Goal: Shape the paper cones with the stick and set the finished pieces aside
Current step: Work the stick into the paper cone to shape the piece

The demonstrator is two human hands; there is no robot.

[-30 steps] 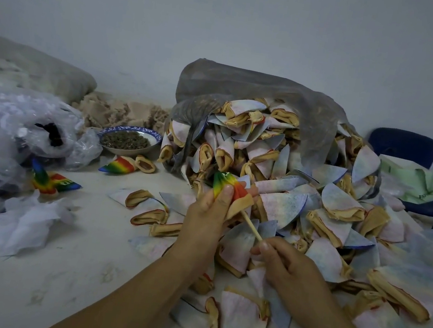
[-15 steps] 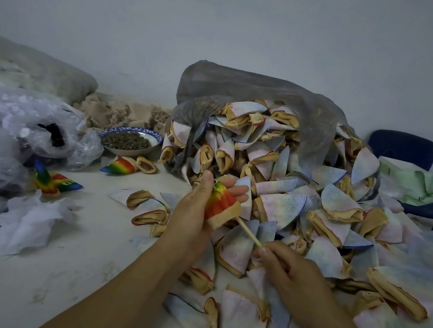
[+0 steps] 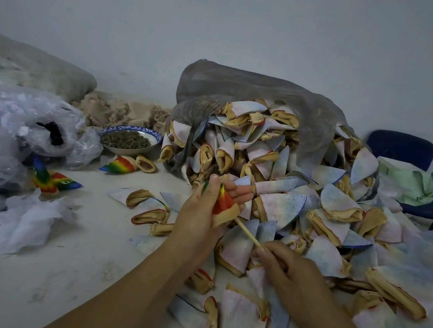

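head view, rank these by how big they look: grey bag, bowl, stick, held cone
1. grey bag
2. bowl
3. held cone and stick: not ranked. Fingers cover part of the cone, the stick's ends are hidden, and both sit nearer the camera.

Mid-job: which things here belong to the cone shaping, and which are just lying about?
In the job: rainbow cone in left hand, stick in right hand, pile of pale cones, set-aside rainbow cones.
Lying about: bowl, clear plastic bags, blue chair, green bag.
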